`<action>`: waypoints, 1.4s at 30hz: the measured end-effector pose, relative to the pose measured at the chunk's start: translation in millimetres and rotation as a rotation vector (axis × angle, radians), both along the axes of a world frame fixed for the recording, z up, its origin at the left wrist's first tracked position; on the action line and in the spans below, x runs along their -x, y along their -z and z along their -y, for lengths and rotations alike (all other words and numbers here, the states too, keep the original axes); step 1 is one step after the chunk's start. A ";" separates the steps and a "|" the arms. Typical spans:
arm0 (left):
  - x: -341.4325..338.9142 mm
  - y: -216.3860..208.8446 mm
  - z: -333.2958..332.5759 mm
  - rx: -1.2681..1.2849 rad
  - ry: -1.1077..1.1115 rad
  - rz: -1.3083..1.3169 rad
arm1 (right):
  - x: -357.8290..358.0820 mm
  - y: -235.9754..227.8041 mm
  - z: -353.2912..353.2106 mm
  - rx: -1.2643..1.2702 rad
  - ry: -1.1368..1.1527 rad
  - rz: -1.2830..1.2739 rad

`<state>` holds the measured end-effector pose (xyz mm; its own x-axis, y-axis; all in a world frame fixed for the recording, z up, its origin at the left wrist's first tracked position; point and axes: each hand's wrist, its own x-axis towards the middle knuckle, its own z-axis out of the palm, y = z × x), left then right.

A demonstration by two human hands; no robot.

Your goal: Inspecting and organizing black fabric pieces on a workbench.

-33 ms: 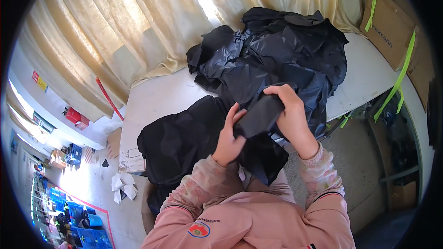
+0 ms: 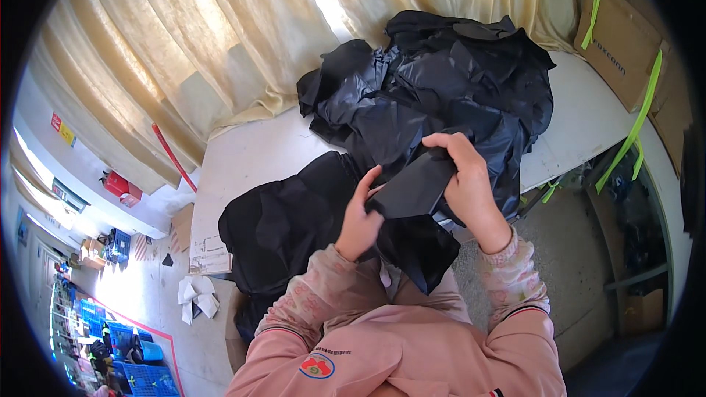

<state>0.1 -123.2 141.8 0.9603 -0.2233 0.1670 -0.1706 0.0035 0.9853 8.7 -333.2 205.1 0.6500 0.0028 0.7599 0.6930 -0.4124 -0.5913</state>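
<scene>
Between my hands, above my lap, is a black fabric piece (image 2: 415, 185) with a smooth, flat, slightly shiny face; its lower part hangs in dark folds toward my knees. My right hand (image 2: 468, 180) grips its right upper edge, thumb and fingers curled round it. At the left end my left hand (image 2: 359, 220) pinches the piece, its fingers partly hidden and a little blurred. Left of my hands a stack of black fabric (image 2: 294, 206) lies over the table's near edge. Beyond them spreads a large crumpled heap of thin black cloth (image 2: 448, 95).
The white table (image 2: 243, 154) stands against beige curtains (image 2: 220, 51). Cardboard sheets (image 2: 625, 44) with yellow-green straps lean at the right. White scraps (image 2: 197, 298) lie on the floor at left, with blue crates (image 2: 147, 378) farther off.
My left hand has shifted slightly left and down along the fabric. The piece's face is turned a little flatter, and my right hand has moved slightly.
</scene>
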 end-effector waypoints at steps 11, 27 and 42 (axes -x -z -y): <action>14.9 10.5 -25.4 0.591 0.601 -0.839 | -29.9 22.5 37.9 0.214 0.204 0.169; -7.4 -42.1 -9.5 0.639 0.469 -0.408 | 39.2 -30.2 -18.0 0.356 -0.079 0.141; -25.8 -32.4 -40.2 0.481 0.163 -0.392 | 35.6 -37.6 27.9 0.581 -0.093 0.008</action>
<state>25.8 -83.0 174.2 0.9304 -0.3594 -0.0720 0.2426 0.4565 0.8560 -26.9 -361.1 242.7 0.6212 0.4768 0.6219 0.7453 -0.6046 -0.2810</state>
